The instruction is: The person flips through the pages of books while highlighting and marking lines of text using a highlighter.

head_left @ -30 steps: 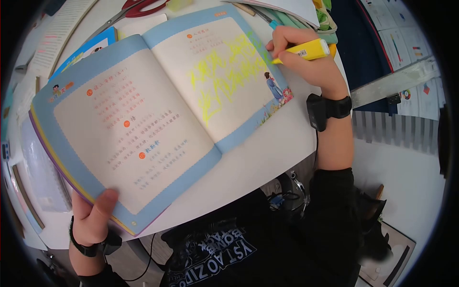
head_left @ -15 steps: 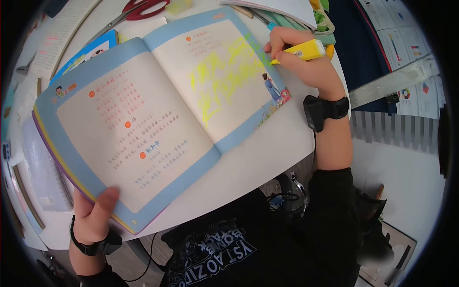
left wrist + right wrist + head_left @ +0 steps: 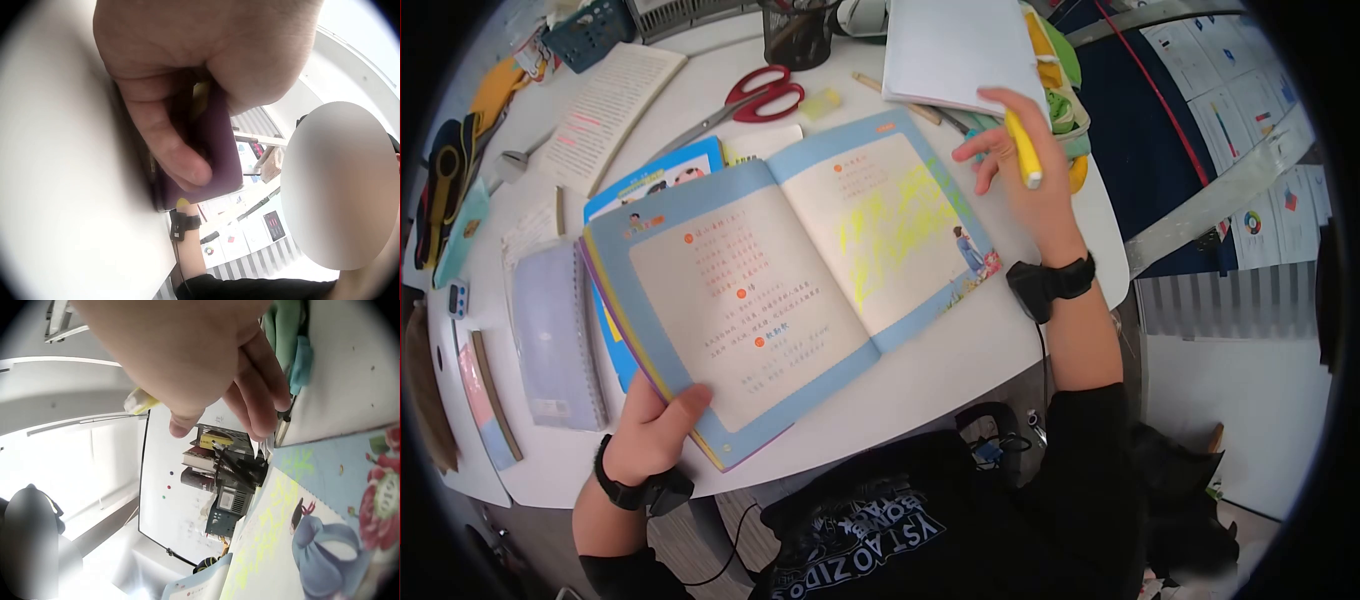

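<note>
An open book point(image 3: 800, 270) with blue page borders lies across the desk, its right page covered in yellow highlighter strokes. My left hand point(image 3: 655, 435) grips its lower left corner, thumb over the page. Beneath that corner, a finger point(image 3: 165, 147) presses the purple cover point(image 3: 219, 156). Beyond the right page's edge is my right hand point(image 3: 1040, 180), raised, with its fingers spread loosely. A yellow highlighter point(image 3: 1024, 150) sits in it between thumb and forefinger. Only the pen's pale end point(image 3: 140, 401) shows past the hand in the right wrist view.
Red-handled scissors point(image 3: 745, 105), a blue book point(image 3: 655, 175) and a mesh pen holder point(image 3: 797, 35) are behind the open book. White paper point(image 3: 960, 50) and a green pencil case point(image 3: 1065, 100) lie at back right. A spiral notebook point(image 3: 555, 340) lies at left.
The head view has shifted, showing more of the desk's back. My right hand has lifted from the right page and loosened its fingers, the highlighter turning upright. My left hand still grips the book.
</note>
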A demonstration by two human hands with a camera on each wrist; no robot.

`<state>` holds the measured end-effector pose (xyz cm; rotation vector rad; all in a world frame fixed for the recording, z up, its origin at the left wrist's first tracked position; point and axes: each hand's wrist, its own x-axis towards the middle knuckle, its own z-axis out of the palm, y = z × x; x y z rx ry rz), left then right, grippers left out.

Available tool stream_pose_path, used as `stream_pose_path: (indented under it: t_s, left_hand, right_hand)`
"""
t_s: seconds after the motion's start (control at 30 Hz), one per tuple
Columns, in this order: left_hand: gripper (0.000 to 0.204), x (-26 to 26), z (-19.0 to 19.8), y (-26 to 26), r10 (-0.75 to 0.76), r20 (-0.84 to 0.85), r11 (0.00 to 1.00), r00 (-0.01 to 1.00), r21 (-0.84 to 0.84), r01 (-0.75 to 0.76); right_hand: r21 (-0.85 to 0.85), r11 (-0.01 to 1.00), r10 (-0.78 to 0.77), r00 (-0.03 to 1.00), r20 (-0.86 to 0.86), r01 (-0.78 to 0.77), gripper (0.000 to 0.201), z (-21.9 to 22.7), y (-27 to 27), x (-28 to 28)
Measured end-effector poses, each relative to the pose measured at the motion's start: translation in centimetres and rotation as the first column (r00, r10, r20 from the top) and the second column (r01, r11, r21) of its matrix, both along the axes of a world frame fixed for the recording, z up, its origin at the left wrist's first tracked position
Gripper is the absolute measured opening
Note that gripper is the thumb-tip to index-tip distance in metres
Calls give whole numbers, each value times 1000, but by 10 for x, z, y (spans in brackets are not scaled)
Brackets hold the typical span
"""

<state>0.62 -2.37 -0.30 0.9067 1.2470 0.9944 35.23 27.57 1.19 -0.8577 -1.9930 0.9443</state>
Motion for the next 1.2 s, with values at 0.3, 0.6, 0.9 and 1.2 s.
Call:
stream_pose_path:
  t_s: [0.3, 0.6, 0.9, 1.2]
  left_hand:
    - [51, -1, 4, 8, -12, -31, 1000, 999, -12, 11]
    - [49, 1, 1, 10, 7, -34, 1000, 999, 0, -7]
    - [48, 5, -1, 12, 10, 83, 1000, 996, -25, -8]
    - [52, 12, 0, 13, 15, 124, 1000, 992, 1, -15]
  right_hand:
    - [135, 982, 78, 936, 343, -132, 25, -9, -8, -14]
    - [229, 964, 27, 905, 425, -137, 27, 2, -17, -18]
    - [-148, 654, 676, 660, -327, -742, 44, 14, -46, -24]
    - [12, 465, 847, 449, 286, -885, 25, 14, -100, -65]
